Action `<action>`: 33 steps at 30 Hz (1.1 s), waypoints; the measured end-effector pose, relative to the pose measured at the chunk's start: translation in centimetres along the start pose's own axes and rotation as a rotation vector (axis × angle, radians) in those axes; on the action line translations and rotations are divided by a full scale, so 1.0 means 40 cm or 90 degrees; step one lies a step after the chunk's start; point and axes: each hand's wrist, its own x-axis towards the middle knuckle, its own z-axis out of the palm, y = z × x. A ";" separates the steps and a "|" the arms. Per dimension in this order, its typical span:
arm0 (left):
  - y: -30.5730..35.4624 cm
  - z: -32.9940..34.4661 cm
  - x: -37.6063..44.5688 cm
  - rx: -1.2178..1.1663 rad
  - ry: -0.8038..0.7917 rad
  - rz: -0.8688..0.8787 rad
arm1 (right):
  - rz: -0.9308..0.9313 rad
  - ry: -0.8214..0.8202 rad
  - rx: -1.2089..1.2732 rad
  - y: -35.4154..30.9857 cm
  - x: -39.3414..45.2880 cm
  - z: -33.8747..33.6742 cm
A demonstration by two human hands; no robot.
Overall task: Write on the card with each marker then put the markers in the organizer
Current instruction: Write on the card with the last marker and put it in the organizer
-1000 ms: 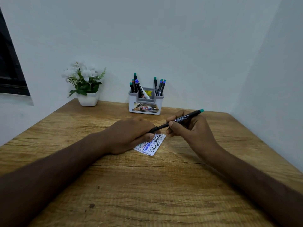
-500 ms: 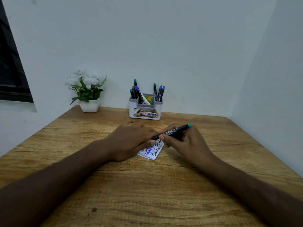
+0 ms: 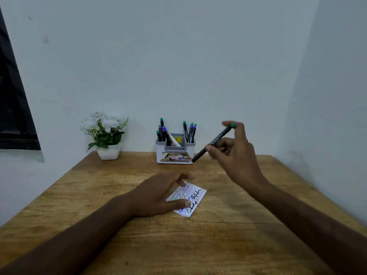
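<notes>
The right hand (image 3: 236, 155) pinches a black marker (image 3: 212, 144) between thumb and fingers, raised just right of the organizer (image 3: 174, 153), dark end pointing at its right corner. The left hand (image 3: 156, 195) lies loosely spread, fingertips resting on the scribbled card (image 3: 193, 199), on the table (image 3: 198, 245) in front of the organizer.

1. A small writing nook in a home or office: the wood-grain surface (image 3: 228, 245) fits into a corner of plain pale walls (image 3: 198, 66).
2. A white desk organizer (image 3: 175, 153) stocked with markers (image 3: 189, 132) stands at the back.
3. A potted white artificial flower (image 3: 106, 133) sits beside a dark window frame (image 3: 14, 108).
</notes>
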 end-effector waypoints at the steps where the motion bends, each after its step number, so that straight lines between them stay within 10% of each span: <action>1: 0.001 0.001 -0.001 -0.001 -0.002 0.004 | -0.015 0.008 -0.039 -0.001 0.037 0.006; 20: 0.000 -0.002 0.003 0.003 -0.032 0.006 | -0.162 -0.087 -0.420 0.109 0.335 0.281; 33: 0.006 -0.004 0.005 0.012 -0.036 0.005 | -0.129 -0.023 -0.268 0.108 0.351 0.260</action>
